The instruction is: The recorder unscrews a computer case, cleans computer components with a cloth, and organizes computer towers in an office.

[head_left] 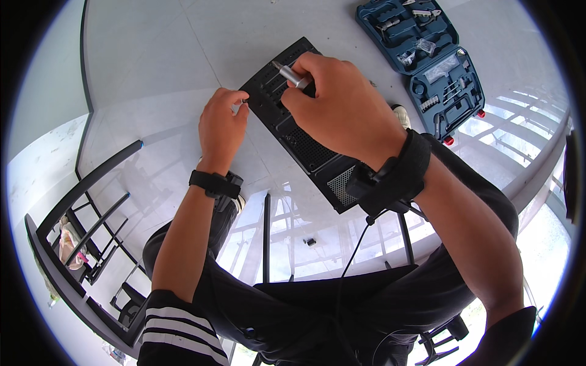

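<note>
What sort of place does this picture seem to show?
Probably an indoor workspace: it shows a glossy grey floor, an open blue tool case and a perforated black panel.

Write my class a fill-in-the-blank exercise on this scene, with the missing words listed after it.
1. The right hand holds a screwdriver over a perforated panel coloured ____.
2. The left hand is at the panel's edge nearer the picture's ____ side.
3. The toolbox, its compartments in plain view, lies ____, not shut.
4. Counting both wrists, the person wears ____ black straps.

Missing words: black; left; open; two.
</note>
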The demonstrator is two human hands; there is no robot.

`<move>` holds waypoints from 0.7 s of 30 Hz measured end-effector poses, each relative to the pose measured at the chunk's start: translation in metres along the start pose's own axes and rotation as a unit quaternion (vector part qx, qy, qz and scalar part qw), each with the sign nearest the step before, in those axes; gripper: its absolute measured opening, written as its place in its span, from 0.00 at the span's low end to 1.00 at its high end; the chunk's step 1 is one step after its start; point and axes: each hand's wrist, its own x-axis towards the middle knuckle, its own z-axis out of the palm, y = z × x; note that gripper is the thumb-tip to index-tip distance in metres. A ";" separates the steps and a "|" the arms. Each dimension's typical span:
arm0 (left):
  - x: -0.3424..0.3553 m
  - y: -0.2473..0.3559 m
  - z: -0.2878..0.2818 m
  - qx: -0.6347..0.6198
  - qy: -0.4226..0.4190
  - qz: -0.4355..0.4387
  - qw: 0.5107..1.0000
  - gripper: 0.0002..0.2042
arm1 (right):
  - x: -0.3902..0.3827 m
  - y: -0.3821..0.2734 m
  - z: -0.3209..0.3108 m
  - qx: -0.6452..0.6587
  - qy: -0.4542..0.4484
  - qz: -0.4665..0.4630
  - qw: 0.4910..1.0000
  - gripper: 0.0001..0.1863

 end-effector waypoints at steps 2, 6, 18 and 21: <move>-0.001 0.006 -0.001 0.004 0.000 -0.013 1.000 0.05 | 0.000 0.000 0.000 0.000 -0.004 0.004 1.000 0.14; 0.001 0.011 0.000 0.013 0.030 -0.056 0.998 0.07 | -0.001 0.000 -0.001 -0.003 -0.006 0.001 1.000 0.14; -0.001 0.006 -0.001 0.008 0.009 -0.013 1.000 0.05 | -0.002 0.001 0.003 -0.002 -0.005 0.001 1.000 0.13; -0.001 0.003 0.001 0.010 0.003 -0.013 1.000 0.06 | -0.002 0.001 0.004 0.000 -0.008 0.004 1.000 0.13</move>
